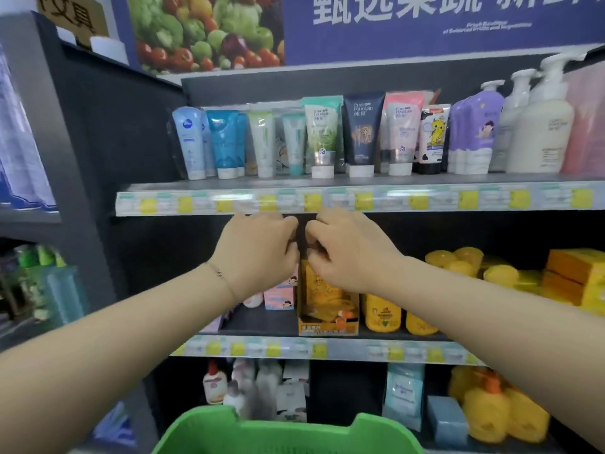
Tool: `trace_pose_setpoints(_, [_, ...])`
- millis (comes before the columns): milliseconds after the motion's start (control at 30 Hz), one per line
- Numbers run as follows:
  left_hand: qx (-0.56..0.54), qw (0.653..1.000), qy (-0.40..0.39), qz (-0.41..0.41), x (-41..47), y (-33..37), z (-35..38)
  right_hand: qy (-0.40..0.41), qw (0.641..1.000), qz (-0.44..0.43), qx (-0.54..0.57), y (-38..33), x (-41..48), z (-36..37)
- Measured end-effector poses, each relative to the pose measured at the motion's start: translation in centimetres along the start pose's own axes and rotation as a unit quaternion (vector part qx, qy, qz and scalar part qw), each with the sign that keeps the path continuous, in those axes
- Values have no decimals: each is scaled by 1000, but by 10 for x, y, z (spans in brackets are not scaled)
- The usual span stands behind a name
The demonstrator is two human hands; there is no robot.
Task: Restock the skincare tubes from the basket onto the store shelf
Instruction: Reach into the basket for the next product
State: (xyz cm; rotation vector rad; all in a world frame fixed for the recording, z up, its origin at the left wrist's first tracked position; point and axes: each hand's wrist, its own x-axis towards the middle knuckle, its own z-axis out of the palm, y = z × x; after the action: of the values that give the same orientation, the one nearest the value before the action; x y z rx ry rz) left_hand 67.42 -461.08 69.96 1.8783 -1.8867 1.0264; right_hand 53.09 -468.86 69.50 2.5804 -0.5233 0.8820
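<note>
The shelf (360, 199) fills my view, three levels of it. The basket (288, 434) sits at the bottom, in front of the lowest level. I see only its rim, so I cannot say whether anything is in it. The tubes (360, 132) stand in a tight row along the top level's front edge, from its left end to past the middle. Pump bottles (540, 126) fill the right end.

My left hand (258, 253) and right hand (353, 253) hang together just under that front edge, before the middle level. Their fingers curl toward each other, nearly touching, with something dark between them. I cannot tell whether they are clamped on a tube or on nothing.

The row looks full to me. The tubes stand on their caps and lean on one another, so I judge that wedging one more in could topple several. Coming up from below, a hand could also snag the price strip (229, 204).

Under the hands stands an orange box (327, 306), with yellow bottles (383, 314) just right of it and a pink pack (281, 293) to its left. Anything dropped would land among them.
</note>
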Motion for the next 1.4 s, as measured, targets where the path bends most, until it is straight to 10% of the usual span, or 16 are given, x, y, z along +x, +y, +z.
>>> trace_pose_setpoints(700, [-128,958,-255,42,-194,36,127,-210,969,115,67,-121,-139,127])
trace_pose_setpoints(1400, [-134,827,-540,83,-293,87,220,-469,819,274,184,-160,-212,209])
